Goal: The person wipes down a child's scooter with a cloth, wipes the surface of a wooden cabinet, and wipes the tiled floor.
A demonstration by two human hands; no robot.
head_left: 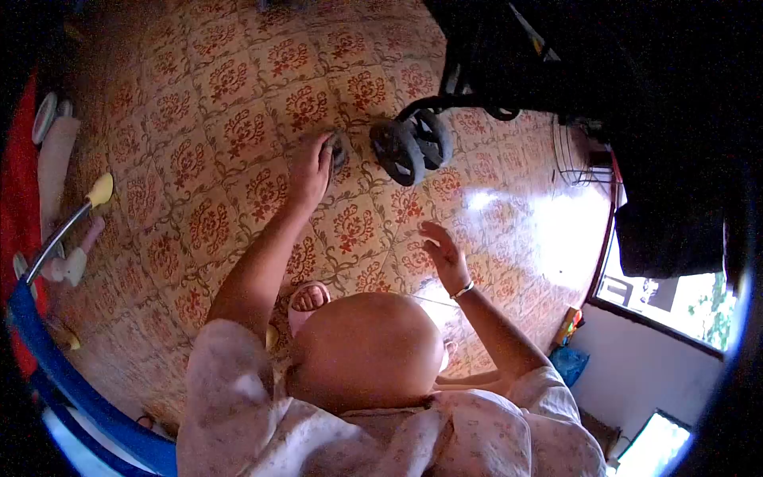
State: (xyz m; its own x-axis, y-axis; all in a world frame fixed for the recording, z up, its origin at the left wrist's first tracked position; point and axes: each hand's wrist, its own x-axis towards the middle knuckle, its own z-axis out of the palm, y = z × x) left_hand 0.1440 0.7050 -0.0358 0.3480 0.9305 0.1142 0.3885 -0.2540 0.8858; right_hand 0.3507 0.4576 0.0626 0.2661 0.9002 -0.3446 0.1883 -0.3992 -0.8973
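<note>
My left hand (311,170) reaches forward over the patterned floor, its fingers round a small dark object (339,153) that is too unclear to name. To the right of that object stand grey and black wheels (410,149) on a dark frame. My right hand (447,256) hangs over the floor, nearer to me, with its fingers apart and nothing in them. A pale band (462,290) circles the right wrist.
Red-patterned tiles (350,226) cover the floor. At the left stand a blue curved tube (87,397) and a metal rod with a yellow tip (100,191). A blue bag (570,364) lies by the right wall. Dark shapes fill the upper right.
</note>
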